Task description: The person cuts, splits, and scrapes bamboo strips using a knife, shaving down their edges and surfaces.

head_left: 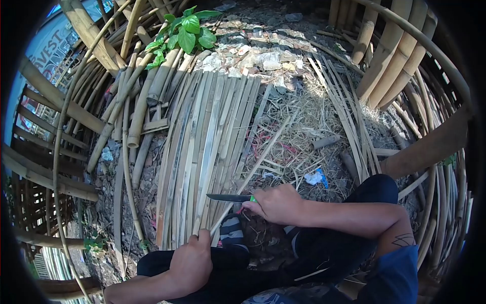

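Observation:
My right hand (279, 203) is closed around the green handle of a knife (227, 198), whose dark blade points left. The blade lies across a thin bamboo strip (267, 152) that slants up and to the right. Lower down, my left hand (191, 262) is closed on the near end of this strip, close by my left knee. Beyond my hands, a bundle of split bamboo strips (205, 131) lies lengthwise on the ground. A striped sock (233, 233) shows just under the blade.
Loose shavings (293, 137) litter the ground right of the bundle, with a blue and white wrapper (317, 178) among them. More long strips (344, 116) lie farther right. Thick bamboo poles (390, 55) stand at the right, others lie left. A leafy plant (188, 34) grows at the back.

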Available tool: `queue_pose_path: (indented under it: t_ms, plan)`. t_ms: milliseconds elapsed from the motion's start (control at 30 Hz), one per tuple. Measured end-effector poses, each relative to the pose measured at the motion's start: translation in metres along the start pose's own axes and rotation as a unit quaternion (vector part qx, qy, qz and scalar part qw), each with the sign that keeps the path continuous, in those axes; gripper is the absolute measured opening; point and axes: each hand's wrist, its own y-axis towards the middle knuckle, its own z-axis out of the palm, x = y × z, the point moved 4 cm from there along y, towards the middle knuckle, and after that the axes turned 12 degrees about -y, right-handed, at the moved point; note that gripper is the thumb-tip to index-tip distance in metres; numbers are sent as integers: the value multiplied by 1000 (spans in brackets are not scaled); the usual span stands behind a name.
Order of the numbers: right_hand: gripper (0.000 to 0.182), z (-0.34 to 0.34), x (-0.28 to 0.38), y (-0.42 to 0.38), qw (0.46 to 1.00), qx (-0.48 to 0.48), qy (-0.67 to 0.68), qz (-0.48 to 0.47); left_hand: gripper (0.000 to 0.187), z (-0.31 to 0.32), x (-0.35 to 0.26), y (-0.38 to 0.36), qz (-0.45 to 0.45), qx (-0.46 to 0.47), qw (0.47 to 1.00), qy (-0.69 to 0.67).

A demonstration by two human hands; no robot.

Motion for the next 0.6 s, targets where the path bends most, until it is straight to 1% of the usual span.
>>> queue_pose_path:
  t_ms: [33,67,133,167,233,267,333,467,533,567,600]
  plan:
    - [52,-4,-2,0,999,-30,-27,-14,22,-2,0,0,-1,0,1000,1]
    - [52,-4,-4,0,999,-30,-27,-14,23,-3,-2,0,1,3,1000,-12]
    - [50,-5,-7,0,993,-73,-75,-46,23,-4,-2,0,5,7,1000,-24]
    - [50,-5,-16,1,993,-74,-76,-45,22,-3,-1,0,1,10,1000,-29]
    - [51,0,-37,3,991,-36,-126,-10,22,-3,2,-1,-1,14,999,-32]
    - [51,1,-40,1,991,-37,-127,-7,20,-2,4,-2,1,20,999,-30]
    - [51,1,-42,0,990,-50,-126,-32,19,-2,5,-2,3,24,999,-34]
    - [50,9,-54,5,986,-76,-143,-42,17,-5,7,-1,-1,29,998,-50]
    - [54,11,-60,9,980,-80,-166,-71,17,-4,9,-2,3,28,998,-54]
    - [54,14,-76,11,980,-80,-165,-70,16,-5,11,-4,0,19,998,-61]
    - [53,12,-107,17,984,-68,-162,9,15,-8,14,-5,-1,5,998,-65]
